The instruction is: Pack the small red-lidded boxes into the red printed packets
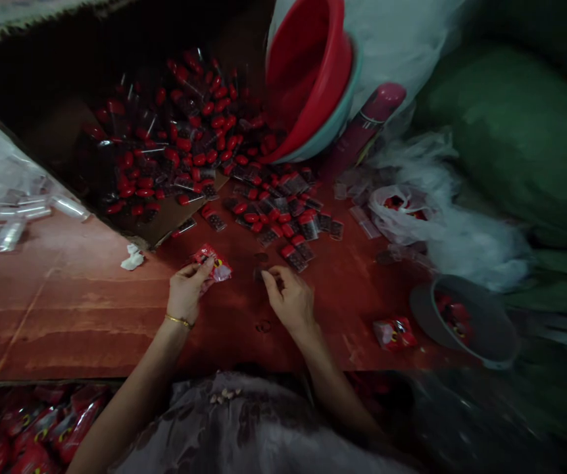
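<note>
A small red printed packet (221,266) is pinched between the thumb and fingers of my left hand (185,293), which wears a gold bracelet (179,321). To its right, my right hand (291,296) has thumb and forefinger together on a small dark round piece (258,273), partly blurred. Another dark disc (260,257) lies just beyond it on the red-brown table (110,296). Small clear containers with red caps (293,227) are heaped beyond my hands. Thin dark rings (263,326) lie between my forearms.
A tipped cardboard box (170,220) spills red-capped containers. Behind stand nested basins (335,72) and a pink-capped can (372,118). At right are plastic bags (481,230), a red packet (394,333) and a grey tub (503,336). Clear tubes (31,207) lie left; red packages (47,428) fill the lower left.
</note>
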A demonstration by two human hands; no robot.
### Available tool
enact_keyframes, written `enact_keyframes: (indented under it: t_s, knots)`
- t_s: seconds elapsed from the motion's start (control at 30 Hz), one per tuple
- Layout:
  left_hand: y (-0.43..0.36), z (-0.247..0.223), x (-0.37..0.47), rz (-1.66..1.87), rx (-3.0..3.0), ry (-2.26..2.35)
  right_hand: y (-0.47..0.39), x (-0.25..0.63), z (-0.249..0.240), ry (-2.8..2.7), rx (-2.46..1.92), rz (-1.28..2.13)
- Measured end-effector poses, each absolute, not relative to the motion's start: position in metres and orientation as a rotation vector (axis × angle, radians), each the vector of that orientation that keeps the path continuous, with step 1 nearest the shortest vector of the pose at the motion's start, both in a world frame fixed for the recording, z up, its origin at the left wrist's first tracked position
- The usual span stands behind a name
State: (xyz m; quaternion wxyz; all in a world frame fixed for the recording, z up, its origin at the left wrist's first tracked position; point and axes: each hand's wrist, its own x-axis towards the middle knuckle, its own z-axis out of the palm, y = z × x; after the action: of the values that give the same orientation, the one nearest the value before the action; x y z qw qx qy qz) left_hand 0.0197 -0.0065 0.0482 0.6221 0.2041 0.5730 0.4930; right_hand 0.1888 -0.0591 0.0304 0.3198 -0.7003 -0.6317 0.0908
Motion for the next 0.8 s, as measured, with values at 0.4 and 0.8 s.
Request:
enact_keyframes:
  t_s: [0.4, 0.8]
  knots:
    - [-0.012, 0.050, 0.028, 1.074, 0.511, 1.281, -0.085, 0.231, 0.008, -2.051, -1.797, 0.058]
    - [-0.018, 0.048, 0.041, 1.049, 0.534, 1.314, -0.085, 0.186, 0.011, -1.790, -2.405, 0.011]
